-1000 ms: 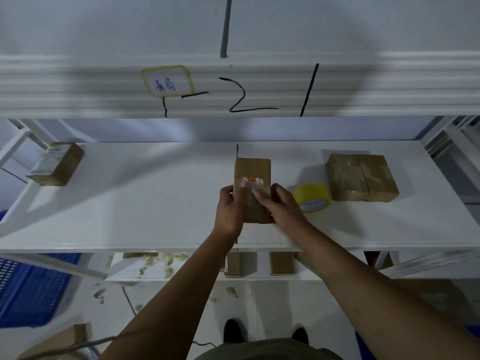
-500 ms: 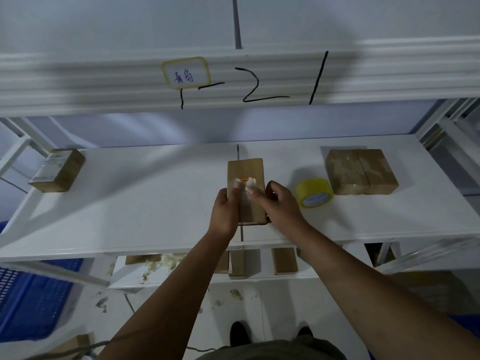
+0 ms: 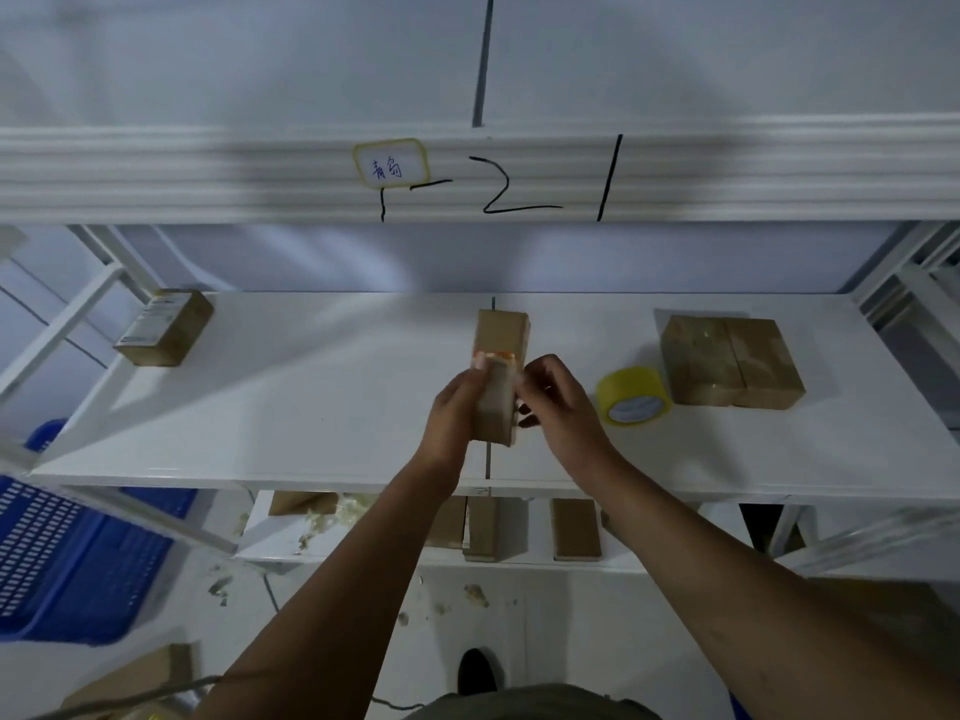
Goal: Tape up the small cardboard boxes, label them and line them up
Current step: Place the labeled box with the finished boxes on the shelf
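Fingers of the left hand grip the cardboard box at mid-front of the shelf; the right hand pinches the tape strip along its side. Taping looks unfinished. Two taped boxes sit near the right edge and one labelled box at the far left; labelling and lining-up remain.

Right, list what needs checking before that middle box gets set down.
1. Left hand grips the box: ok.
2. Right hand has its fingers curled at the box's right edge; what they pinch: cannot tell.
3. Tape strip lies along the box top: ok. Pressed flat all the way: cannot tell.
4. Label on this box: none on the faces that show: not ok.
5. Tape roll sits beside the right hand on the shelf: ok.
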